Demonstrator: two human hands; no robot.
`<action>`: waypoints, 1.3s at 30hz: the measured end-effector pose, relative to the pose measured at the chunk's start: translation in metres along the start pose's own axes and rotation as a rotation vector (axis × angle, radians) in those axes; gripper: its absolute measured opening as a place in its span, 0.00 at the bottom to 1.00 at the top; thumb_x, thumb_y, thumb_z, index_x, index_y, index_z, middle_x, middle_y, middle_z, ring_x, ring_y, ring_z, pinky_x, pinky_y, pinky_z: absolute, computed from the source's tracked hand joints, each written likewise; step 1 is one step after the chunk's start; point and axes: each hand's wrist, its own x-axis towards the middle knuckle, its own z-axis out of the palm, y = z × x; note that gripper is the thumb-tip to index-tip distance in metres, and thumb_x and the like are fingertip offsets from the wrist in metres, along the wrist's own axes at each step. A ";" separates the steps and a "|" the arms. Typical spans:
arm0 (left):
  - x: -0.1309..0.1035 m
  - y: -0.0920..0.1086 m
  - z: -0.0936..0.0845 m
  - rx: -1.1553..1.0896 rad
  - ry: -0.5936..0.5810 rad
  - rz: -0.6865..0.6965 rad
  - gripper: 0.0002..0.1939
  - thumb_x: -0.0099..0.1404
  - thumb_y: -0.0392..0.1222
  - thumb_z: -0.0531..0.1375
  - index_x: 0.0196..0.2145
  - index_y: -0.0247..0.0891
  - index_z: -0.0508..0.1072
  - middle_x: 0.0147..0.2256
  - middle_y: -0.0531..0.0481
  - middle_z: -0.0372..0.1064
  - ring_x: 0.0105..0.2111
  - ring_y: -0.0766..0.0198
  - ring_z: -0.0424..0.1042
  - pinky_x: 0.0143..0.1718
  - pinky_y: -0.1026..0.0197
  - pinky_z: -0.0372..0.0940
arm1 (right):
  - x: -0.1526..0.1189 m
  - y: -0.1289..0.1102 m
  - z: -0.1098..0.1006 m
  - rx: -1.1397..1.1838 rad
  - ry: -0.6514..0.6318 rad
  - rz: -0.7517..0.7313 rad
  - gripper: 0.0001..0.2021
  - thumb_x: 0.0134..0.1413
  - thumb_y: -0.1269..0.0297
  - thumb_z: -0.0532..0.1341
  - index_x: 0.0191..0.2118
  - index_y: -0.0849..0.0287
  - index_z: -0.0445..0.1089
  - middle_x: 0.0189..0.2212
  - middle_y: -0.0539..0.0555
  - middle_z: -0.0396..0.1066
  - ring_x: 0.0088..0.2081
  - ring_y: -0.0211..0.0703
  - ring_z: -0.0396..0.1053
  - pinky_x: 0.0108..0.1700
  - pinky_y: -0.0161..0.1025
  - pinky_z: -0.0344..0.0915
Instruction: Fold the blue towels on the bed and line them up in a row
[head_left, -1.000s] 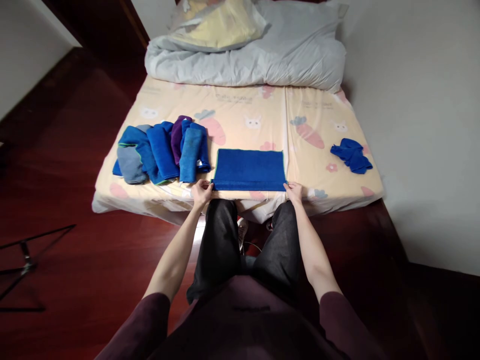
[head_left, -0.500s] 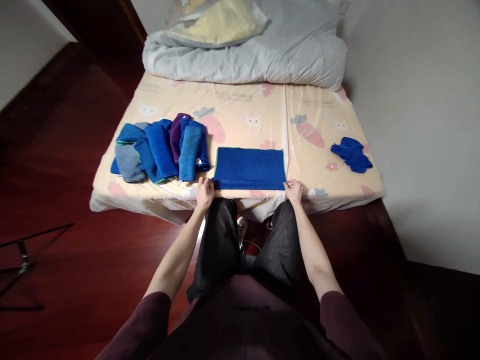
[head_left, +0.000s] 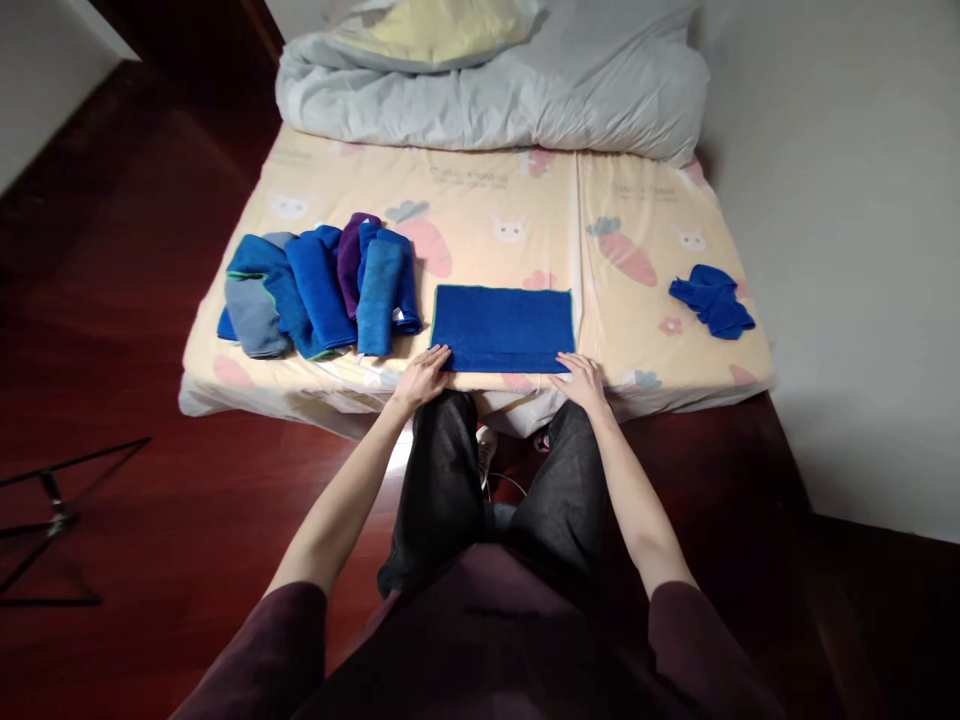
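Observation:
A blue towel (head_left: 502, 325) with thin green edging lies flat in front of me near the bed's front edge, its near side folded over in a narrow strip. My left hand (head_left: 424, 376) rests on the towel's near left corner with the fingers stretched out. On the near right corner lies my right hand (head_left: 581, 380), fingers extended and apart. To the left is a pile of rolled and folded towels (head_left: 322, 290) in blue, grey and purple. A crumpled blue cloth (head_left: 714, 302) sits at the right side of the bed.
The bed (head_left: 495, 235) has a peach sheet printed with carrots and rabbits. A bunched grey quilt (head_left: 480, 105) and a yellow pillow (head_left: 442, 30) lie at the back. A black metal stand (head_left: 56, 520) is on the red floor at left; a wall (head_left: 847, 250) borders the right.
Both hands have gone from pinching the towel's near corners to lying on them with fingers extended. They have moved slightly inward along the folded strip.

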 end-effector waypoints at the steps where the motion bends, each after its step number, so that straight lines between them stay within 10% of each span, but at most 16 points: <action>1: 0.001 0.000 0.000 0.012 0.001 -0.005 0.34 0.62 0.36 0.59 0.66 0.32 0.71 0.67 0.36 0.66 0.70 0.43 0.62 0.73 0.39 0.55 | 0.001 0.000 0.001 -0.008 0.001 0.002 0.20 0.58 0.63 0.69 0.56 0.56 0.79 0.61 0.59 0.75 0.63 0.58 0.70 0.67 0.57 0.62; 18: 0.008 0.000 -0.008 -0.262 0.305 -0.345 0.24 0.58 0.32 0.56 0.49 0.38 0.82 0.51 0.44 0.81 0.53 0.50 0.79 0.60 0.51 0.69 | 0.017 0.017 0.007 0.244 0.140 0.193 0.23 0.50 0.80 0.57 0.48 0.57 0.82 0.51 0.57 0.81 0.56 0.50 0.76 0.67 0.50 0.67; 28: 0.006 -0.004 -0.016 -0.296 0.433 -0.375 0.15 0.67 0.48 0.60 0.46 0.37 0.78 0.43 0.43 0.81 0.40 0.55 0.78 0.45 0.58 0.71 | 0.017 0.029 0.012 0.426 0.309 0.336 0.14 0.58 0.58 0.63 0.43 0.61 0.78 0.39 0.58 0.80 0.39 0.51 0.76 0.48 0.46 0.74; 39: -0.009 -0.020 -0.015 -0.265 0.367 -0.465 0.18 0.65 0.50 0.62 0.47 0.37 0.76 0.37 0.43 0.80 0.37 0.54 0.78 0.44 0.57 0.70 | 0.011 0.043 0.018 0.523 0.198 0.429 0.19 0.53 0.44 0.66 0.31 0.57 0.71 0.24 0.52 0.72 0.29 0.45 0.71 0.34 0.39 0.69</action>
